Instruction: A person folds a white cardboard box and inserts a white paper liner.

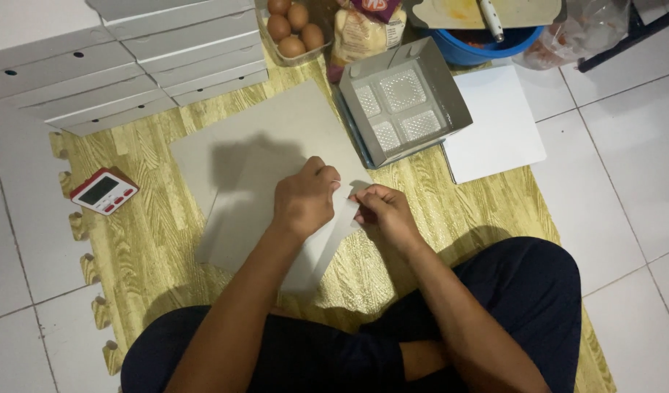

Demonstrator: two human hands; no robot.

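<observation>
I sit cross-legged on a wood-pattern foam mat [152, 233]. A flat grey cardboard sheet [240, 218] is lifted in front of me, over a larger grey sheet [276, 124] lying on the mat. My left hand [303, 200] grips the lifted sheet's upper right part with fingers curled. My right hand [384, 211] pinches a small flap at the sheet's right edge. The two hands are close together, almost touching.
Stacked flat white boxes [130, 58] lie at the upper left. An open grey box with a clear plastic insert [401, 105] sits ahead, a white sheet [494, 124] beside it. Brown eggs [291, 29], a food bag, a blue bowl [480, 47] stand behind. A red-white timer [104, 191] lies left.
</observation>
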